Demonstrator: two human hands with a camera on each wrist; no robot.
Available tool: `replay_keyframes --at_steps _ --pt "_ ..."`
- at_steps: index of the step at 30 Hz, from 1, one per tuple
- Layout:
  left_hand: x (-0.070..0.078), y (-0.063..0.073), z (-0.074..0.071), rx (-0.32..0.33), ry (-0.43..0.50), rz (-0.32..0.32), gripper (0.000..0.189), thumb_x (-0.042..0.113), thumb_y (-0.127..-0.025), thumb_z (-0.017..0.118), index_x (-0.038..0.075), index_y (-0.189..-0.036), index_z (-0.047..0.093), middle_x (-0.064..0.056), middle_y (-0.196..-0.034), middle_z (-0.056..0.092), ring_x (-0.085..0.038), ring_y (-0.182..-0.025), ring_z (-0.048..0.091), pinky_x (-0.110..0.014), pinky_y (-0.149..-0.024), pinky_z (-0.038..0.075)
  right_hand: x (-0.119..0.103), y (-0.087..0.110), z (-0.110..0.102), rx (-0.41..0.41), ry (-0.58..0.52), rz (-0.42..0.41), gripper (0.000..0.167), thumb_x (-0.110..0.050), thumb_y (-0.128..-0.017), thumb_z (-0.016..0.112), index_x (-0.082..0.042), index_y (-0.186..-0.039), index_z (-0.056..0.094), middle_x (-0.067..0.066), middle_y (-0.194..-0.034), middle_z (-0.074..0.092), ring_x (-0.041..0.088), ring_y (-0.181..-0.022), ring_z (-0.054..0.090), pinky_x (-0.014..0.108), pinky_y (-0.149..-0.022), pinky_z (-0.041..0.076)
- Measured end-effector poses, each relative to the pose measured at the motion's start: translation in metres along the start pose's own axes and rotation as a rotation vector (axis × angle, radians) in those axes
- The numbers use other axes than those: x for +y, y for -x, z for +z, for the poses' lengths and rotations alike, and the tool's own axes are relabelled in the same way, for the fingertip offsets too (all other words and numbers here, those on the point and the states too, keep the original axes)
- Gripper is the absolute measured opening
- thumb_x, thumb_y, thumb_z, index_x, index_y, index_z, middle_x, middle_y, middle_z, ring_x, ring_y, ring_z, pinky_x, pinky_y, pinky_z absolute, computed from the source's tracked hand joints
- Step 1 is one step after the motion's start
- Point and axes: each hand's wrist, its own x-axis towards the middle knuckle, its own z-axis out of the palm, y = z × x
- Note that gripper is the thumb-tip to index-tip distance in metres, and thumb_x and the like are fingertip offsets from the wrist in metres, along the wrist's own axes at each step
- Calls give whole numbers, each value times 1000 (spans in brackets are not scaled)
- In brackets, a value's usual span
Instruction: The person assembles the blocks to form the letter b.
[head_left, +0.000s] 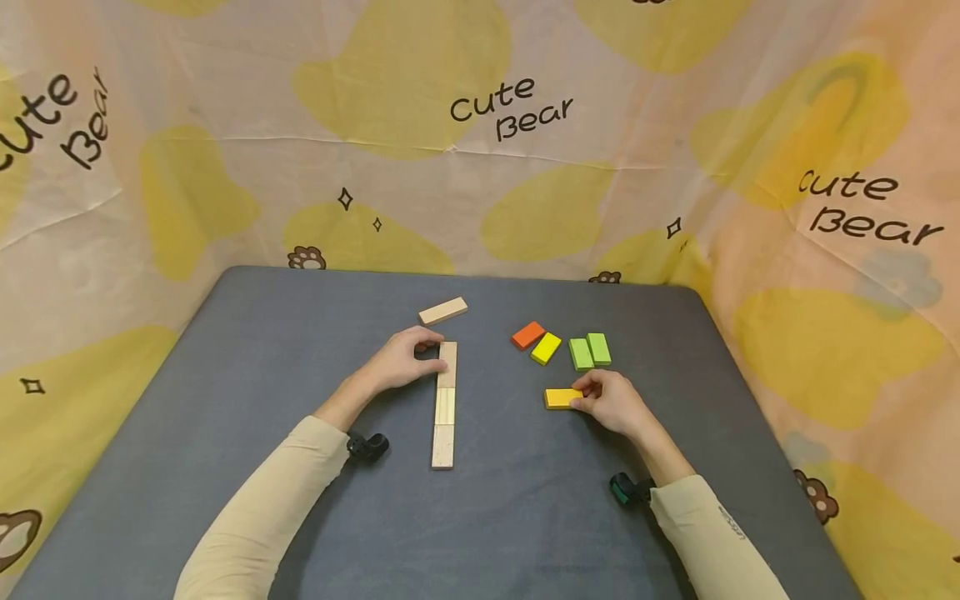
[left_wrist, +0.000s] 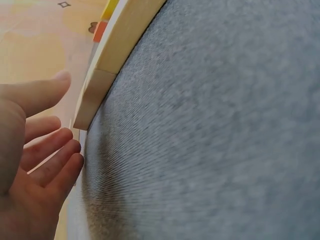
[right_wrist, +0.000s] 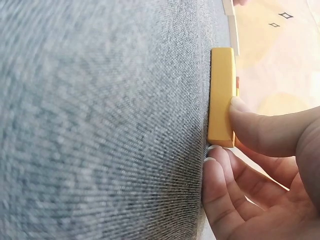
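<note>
Three pale wooden blocks [head_left: 445, 407] lie end to end in a straight row on the grey table. My left hand [head_left: 405, 360] is at the far end of this row, its thumb overlapping the farthest block in the head view. In the left wrist view, its relaxed fingers [left_wrist: 57, 160] curve beside the row's end with nothing gripped. To the right, my right hand [head_left: 611, 402] holds a yellow-orange block [head_left: 559, 399] that lies flat. Its thumb [right_wrist: 260, 127] is on the block's upper face, and the other fingers gather at the near end.
Beyond the row, one more pale wooden block [head_left: 443, 311] lies at an angle. An orange block [head_left: 528, 335] and a yellow block [head_left: 546, 348] lie close together at the back right. Beside them are two green blocks [head_left: 581, 354]. A printed cloth [head_left: 420, 175] hangs around the table.
</note>
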Motion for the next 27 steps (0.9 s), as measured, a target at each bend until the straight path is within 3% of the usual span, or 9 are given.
replay_keyframes --at_steps 7,17,27 --pt "4 -10 -8 52 32 -27 44 21 -95 74 -3 -130 65 -19 -123 66 -35 -117 62 -48 -101 48 0 -1 -1 -7 -1 5 20 -8 -88 80 0 -105 73 6 -88 65 20 -78 56 34 -71 48" --pt "8 -29 -15 118 69 -14 37 20 -97 72 -4 -126 67 -17 -120 66 -33 -112 63 -46 -97 50 -1 0 -1 -13 2 -4 20 -7 -88 80 1 -105 72 7 -89 65 20 -78 56 34 -71 49" --pt "-1 -49 -18 162 59 -69 40 23 -97 71 0 -130 66 -18 -128 62 -37 -120 57 -50 -101 46 0 0 -1 -11 8 4 21 -9 -87 81 0 -104 73 6 -88 64 20 -78 56 34 -71 49"
